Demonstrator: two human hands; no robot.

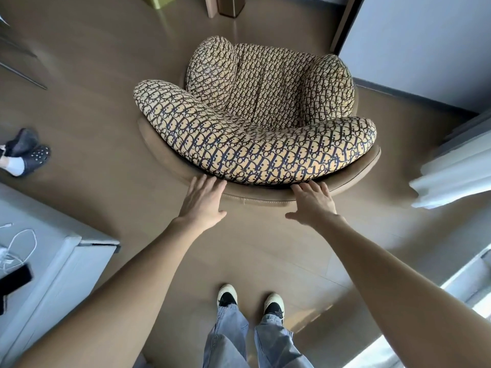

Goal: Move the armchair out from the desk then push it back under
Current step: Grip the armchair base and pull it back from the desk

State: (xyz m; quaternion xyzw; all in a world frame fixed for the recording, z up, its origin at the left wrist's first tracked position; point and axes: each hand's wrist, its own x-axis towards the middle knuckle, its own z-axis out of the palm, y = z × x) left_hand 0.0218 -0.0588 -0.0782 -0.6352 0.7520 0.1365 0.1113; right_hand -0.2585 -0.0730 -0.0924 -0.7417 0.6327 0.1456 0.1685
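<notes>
The armchair (pixel 255 115) stands on the brown floor in the middle of the view, its patterned beige-and-navy cushions facing away from me and its tan shell back nearest me. My left hand (pixel 203 201) lies flat, fingers spread, against the top rim of the chair's back at the left. My right hand (pixel 312 201) rests the same way on the rim at the right, fingertips touching the back cushion. Neither hand is curled around anything. A desk edge (pixel 414 99) with a white panel shows at the upper right.
A white unit (pixel 69 258) with a cable and a dark phone stands at the lower left. Another person's foot in a dark clog (pixel 26 152) is at the left edge. White curtains (pixel 457 168) hang at the right. A wooden post (pixel 229 5) rises at the top.
</notes>
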